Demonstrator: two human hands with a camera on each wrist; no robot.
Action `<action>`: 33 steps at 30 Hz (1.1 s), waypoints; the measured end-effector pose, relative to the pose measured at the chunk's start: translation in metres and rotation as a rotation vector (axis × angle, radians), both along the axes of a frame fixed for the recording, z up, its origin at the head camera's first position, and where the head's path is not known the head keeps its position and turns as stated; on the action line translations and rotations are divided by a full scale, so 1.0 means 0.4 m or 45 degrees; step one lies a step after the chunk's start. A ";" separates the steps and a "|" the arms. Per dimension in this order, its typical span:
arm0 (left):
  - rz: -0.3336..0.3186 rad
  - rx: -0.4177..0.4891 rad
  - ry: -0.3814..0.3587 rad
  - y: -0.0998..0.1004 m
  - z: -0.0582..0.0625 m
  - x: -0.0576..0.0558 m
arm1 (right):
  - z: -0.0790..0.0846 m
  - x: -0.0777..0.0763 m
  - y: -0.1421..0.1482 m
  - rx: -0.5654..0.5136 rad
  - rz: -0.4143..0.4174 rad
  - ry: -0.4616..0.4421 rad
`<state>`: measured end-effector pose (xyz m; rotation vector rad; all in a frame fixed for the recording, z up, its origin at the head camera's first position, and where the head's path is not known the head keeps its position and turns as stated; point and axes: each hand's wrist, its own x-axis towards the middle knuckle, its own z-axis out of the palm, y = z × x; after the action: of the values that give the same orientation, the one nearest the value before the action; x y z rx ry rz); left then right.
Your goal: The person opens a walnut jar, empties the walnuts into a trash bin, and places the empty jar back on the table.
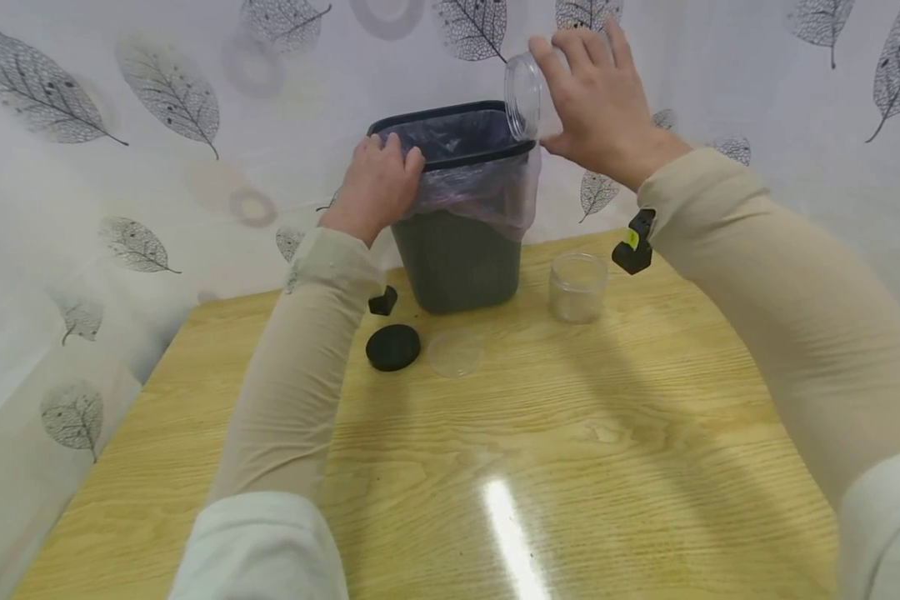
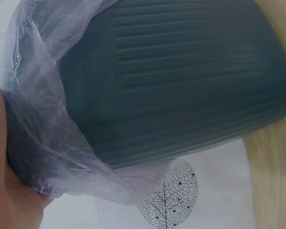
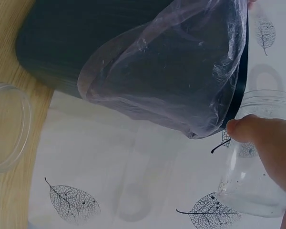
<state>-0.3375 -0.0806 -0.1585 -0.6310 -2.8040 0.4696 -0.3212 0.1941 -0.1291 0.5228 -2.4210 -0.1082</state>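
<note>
A dark grey trash bin (image 1: 461,262) stands at the table's back edge, lined with a translucent purple bag (image 2: 40,114) folded over its rim. My left hand (image 1: 378,183) grips the bin's near left rim through the bag, fingers curled over the edge. At the right end of the rim, my right hand (image 1: 600,104) holds a clear plastic jar (image 3: 257,183) on its side, its open mouth (image 1: 522,96) facing the bin opening. In the right wrist view the thumb presses the jar's side near the mouth. A few small specks cling inside the jar.
A second clear jar (image 1: 578,287) stands on the wooden table (image 1: 607,442), right of the bin. In front of the bin lie a round black lid (image 1: 393,347) and a thin clear disc (image 1: 455,352). A leaf-patterned white curtain (image 1: 172,167) hangs close behind.
</note>
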 end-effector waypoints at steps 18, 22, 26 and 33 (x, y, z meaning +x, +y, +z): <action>-0.021 0.012 0.009 -0.002 -0.003 0.003 | -0.039 0.035 0.057 -0.443 -0.010 -0.192; -0.002 0.121 -0.036 -0.004 -0.004 0.001 | -0.072 0.037 0.082 -0.548 -0.016 -0.245; -0.007 0.128 -0.033 -0.004 -0.004 0.001 | -0.108 0.036 0.108 -0.681 0.003 -0.275; -0.025 -0.029 0.032 -0.003 -0.003 0.007 | -0.163 0.037 0.156 -0.888 -0.025 -0.381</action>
<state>-0.3347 -0.0818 -0.1596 -0.6523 -2.7701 0.5029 -0.3065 0.2565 -0.1942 0.1970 -2.5277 0.8291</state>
